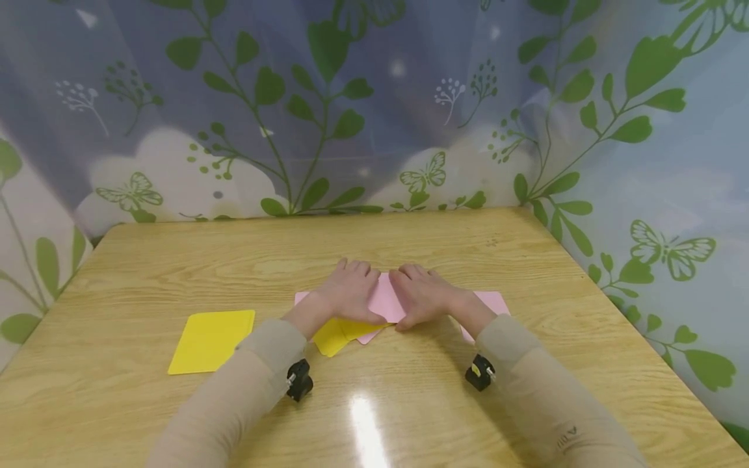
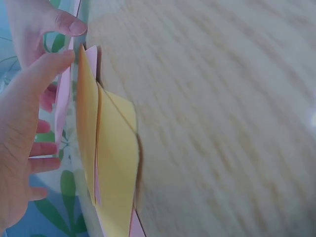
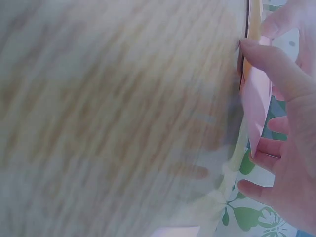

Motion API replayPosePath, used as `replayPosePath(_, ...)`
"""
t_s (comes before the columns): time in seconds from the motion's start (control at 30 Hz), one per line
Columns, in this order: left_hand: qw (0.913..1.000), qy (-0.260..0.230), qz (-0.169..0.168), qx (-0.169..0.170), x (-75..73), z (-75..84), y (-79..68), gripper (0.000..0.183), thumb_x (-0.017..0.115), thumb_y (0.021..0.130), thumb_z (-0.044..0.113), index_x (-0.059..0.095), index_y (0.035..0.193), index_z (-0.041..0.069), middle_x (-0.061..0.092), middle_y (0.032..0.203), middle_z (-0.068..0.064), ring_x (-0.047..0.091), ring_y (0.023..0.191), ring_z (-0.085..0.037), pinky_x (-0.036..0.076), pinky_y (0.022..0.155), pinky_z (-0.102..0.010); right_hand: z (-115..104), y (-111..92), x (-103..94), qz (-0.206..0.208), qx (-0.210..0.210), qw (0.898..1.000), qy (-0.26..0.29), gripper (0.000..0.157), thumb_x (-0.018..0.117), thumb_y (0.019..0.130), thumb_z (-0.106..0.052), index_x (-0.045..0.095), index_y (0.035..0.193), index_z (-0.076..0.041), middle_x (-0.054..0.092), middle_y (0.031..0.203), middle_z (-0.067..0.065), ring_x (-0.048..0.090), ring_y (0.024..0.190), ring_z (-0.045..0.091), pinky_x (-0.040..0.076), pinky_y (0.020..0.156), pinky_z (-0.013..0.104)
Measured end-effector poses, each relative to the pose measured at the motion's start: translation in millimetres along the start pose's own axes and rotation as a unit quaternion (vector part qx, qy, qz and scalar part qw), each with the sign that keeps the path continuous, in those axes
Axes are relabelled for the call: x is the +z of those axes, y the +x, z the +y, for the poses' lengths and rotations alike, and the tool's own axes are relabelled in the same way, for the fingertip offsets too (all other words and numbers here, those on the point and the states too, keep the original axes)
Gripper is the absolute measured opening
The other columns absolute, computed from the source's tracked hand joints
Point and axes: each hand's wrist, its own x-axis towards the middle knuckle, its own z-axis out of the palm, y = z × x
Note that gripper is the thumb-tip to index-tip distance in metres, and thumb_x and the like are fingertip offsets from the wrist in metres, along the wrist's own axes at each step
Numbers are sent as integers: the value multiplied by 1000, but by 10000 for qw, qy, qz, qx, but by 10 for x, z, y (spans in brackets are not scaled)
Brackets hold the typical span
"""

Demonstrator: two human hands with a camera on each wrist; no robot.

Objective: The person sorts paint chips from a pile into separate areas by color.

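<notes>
Both hands hold a pink paper sheet (image 1: 387, 299) raised at the middle of the table. My left hand (image 1: 350, 291) grips its left side, thumb on the near face and fingers behind, as the left wrist view shows. On the other side my right hand (image 1: 427, 296) holds the sheet the same way, with fingertips at the lower edge of the pink paper (image 3: 256, 103) in the right wrist view. Creased yellow paper (image 1: 333, 335) lies below the left hand, overlapping another pink piece (image 1: 370, 337). The hands partly hide how these papers overlap.
A flat yellow sheet (image 1: 207, 341) lies on the wooden table (image 1: 409, 409) to the left. More pink paper (image 1: 493, 301) lies beside the right wrist, and a pink corner (image 1: 300, 297) shows behind the left wrist. A patterned curtain (image 1: 374, 130) hangs behind the table.
</notes>
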Motion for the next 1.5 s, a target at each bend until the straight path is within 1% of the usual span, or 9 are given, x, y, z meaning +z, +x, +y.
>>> replayPosePath(0.13,9998,155,88,90,-2,11,8,90,54,73,70,43,132,3,46,128,-16,40,120,-33,23,103,-55,28,-12,-17,67,73,9998,-186,101,70,67,-53,29,141,1,36,138,20,33,127,34,34,96,56)
replayPosePath(0.27,9999,105,-9,-80,4,-1,26,90,55,74,67,41,134,3,46,131,-16,40,122,-32,23,104,-54,44,7,-22,48,51,9998,-176,98,69,69,-52,29,142,2,37,139,20,36,127,34,35,96,56)
replayPosePath(0.37,9997,80,-151,-169,9,-12,31,92,54,73,69,40,136,4,44,134,-14,38,124,-31,22,104,-54,43,13,-17,-24,-9,10000,-88,97,68,71,-54,30,141,1,36,140,19,35,127,34,35,96,56)
replayPosePath(0.5,9996,-120,-254,-9,-4,8,12,93,54,73,71,40,138,5,42,137,-14,36,126,-31,21,105,-54,39,-28,-4,-104,-138,9998,27,95,69,71,-54,33,140,0,37,139,19,35,127,35,33,98,56)
replayPosePath(0.6,9993,-124,-343,116,-7,28,-9,93,54,73,71,39,138,6,42,138,-13,36,127,-31,22,105,-53,43,-52,31,-123,-239,9996,68,95,70,70,-55,35,140,-1,38,139,18,35,126,34,33,98,54)
replayPosePath(0.8,9978,-101,-582,304,85,31,-2,91,49,74,73,40,138,9,44,137,-10,38,125,-28,23,105,-49,22,-77,58,-235,-261,9990,271,93,71,71,-51,34,140,-1,39,138,19,37,125,35,34,98,53)
replayPosePath(1.03,9979,-362,-443,310,108,43,20,85,54,75,68,42,135,9,49,130,-9,41,121,-28,18,107,-51,12,-72,50,-211,-292,9985,402,92,73,71,-48,35,139,0,40,135,18,38,123,33,35,98,50)
replayPosePath(1.17,9981,-355,-415,295,95,54,29,84,54,74,68,44,133,10,51,126,-9,43,119,-28,19,107,-51,27,-55,63,-213,-297,9986,379,93,73,70,-49,34,139,0,39,135,17,38,123,31,35,98,49)
replayPosePath(1.5,9983,-393,-404,124,86,53,86,87,53,73,70,44,134,9,49,128,-11,41,121,-30,19,105,-55,46,-14,31,-293,-133,9989,337,97,73,70,-51,32,142,-1,39,133,17,38,120,31,34,100,45)
